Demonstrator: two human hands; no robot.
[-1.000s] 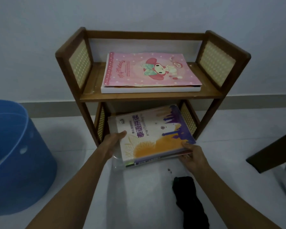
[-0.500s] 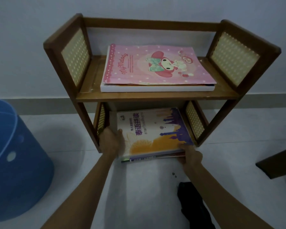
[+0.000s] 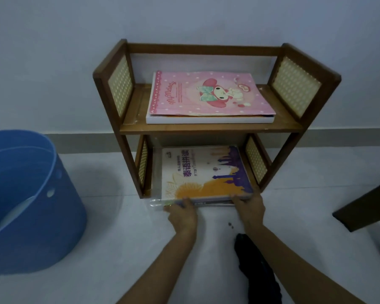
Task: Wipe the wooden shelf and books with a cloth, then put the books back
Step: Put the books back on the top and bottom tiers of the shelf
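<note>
The pink book [image 3: 208, 94] reads "My Melody"; the white-and-purple book [image 3: 206, 172] bears the Chinese title "泰语拼读".

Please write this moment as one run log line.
left hand: pushes book stack | right hand: pushes | place: lower tier, brown wooden shelf
</note>
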